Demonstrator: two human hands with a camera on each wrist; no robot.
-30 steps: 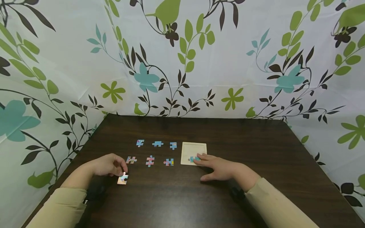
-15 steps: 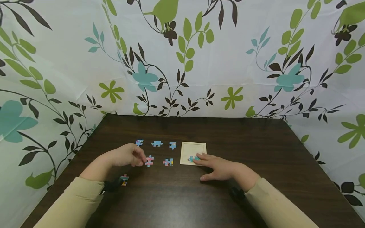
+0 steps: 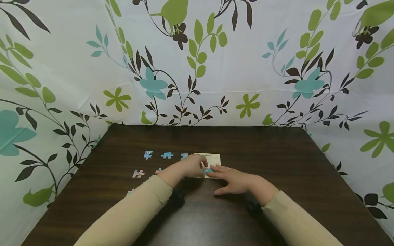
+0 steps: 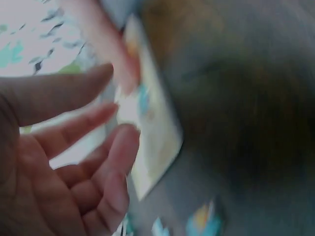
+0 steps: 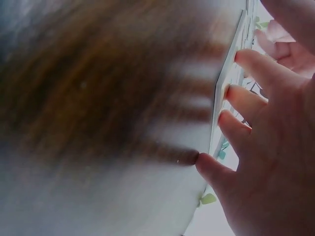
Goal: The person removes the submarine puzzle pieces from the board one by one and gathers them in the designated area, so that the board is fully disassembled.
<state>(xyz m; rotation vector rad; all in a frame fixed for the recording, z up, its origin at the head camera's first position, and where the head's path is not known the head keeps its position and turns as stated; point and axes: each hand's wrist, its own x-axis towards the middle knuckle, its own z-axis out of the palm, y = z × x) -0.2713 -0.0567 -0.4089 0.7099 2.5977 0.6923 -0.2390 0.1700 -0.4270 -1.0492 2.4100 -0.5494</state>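
My left hand [image 3: 189, 166] is over the left side of a square wooden puzzle tray [image 3: 213, 158]. Its thumb and fingers are loosely bent, and the left wrist view shows nothing between them. My right hand [image 3: 235, 179] lies with its fingers spread, the fingertips resting on the tray's lower right part. A teal puzzle piece [image 3: 208, 171] lies in the tray between both hands, partly covered by fingers. In the right wrist view, fingertips touch the edge of the tray [image 5: 227, 73] and one rests on the table.
Left of the tray, puzzle pieces lie on the dark table [image 3: 261, 147]: a blue piece [image 3: 148, 155], another blue piece [image 3: 167, 155], a third blue piece [image 3: 183, 156] and a pink piece [image 3: 138, 173]. My left arm partly hides others. A patterned cloth [image 3: 184, 68] hangs behind.
My left hand has moved right from the loose pieces, past the pink ones, to the tray. The right hand has stayed in place on the tray.
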